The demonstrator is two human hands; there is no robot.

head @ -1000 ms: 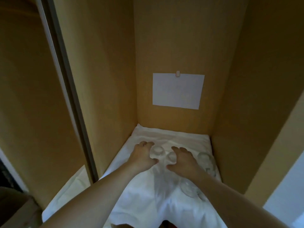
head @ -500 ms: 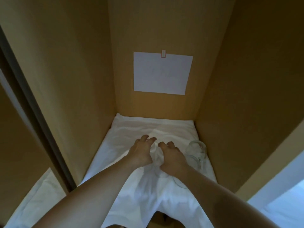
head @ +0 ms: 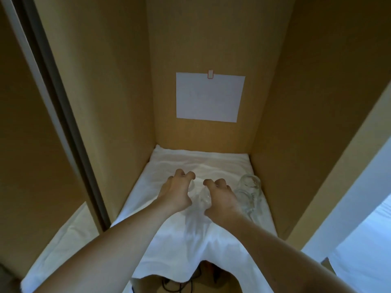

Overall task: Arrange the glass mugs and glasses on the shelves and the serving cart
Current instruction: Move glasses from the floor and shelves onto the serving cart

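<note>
Here the tall wooden shelf compartment (head: 211,39) fills the view, its floor covered by a rumpled white cloth (head: 186,235) that hangs over the front edge. A white paper sheet (head: 209,97) is clipped to the back wall. Both forearms reach in over the cloth. The left hand (head: 174,192) has its fingers curled in a grip round a clear glass (head: 191,185), mostly hidden beneath the palm. The right hand (head: 220,197) curls its grip over a second glass (head: 205,198), just beside the first. Near the right wall, just beside the right hand, stand clear glass mugs (head: 249,193) on the cloth; how many I cannot tell, since their outlines blur together.
</note>
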